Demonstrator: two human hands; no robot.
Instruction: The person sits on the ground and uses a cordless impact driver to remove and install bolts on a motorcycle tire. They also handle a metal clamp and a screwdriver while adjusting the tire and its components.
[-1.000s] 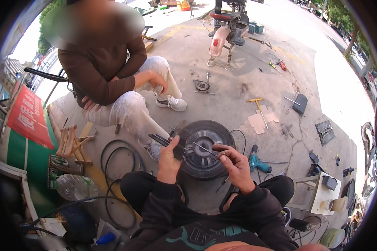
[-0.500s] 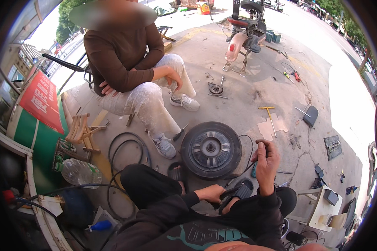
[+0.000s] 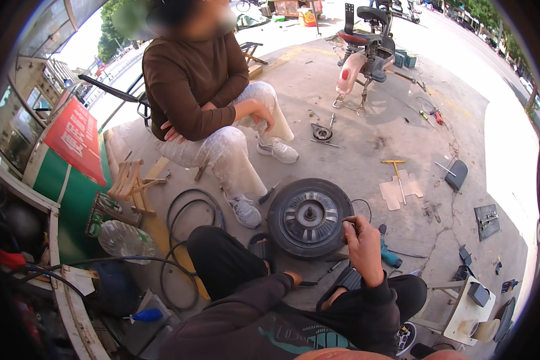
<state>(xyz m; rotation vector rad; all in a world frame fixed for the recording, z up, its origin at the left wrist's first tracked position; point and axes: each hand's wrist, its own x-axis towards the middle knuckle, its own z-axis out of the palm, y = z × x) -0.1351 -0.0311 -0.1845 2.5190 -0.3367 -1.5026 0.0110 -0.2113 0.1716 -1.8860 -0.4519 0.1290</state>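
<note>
Our right hand (image 3: 363, 245) has neared the wheel (image 3: 310, 216) from the right, within reach, fingers pinched; what it or our left hand (image 3: 294, 279) grasps, we cannot tell.

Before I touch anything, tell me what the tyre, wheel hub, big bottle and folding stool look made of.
Tyre: likely rubber, black and dull with a thick rounded wall. Wheel hub: probably metal, dark grey, its raised ribs catching light. Big bottle: probably plastic, clear and glossy, with see-through sides. Folding stool: apparently wood, matte tan slats.
</note>
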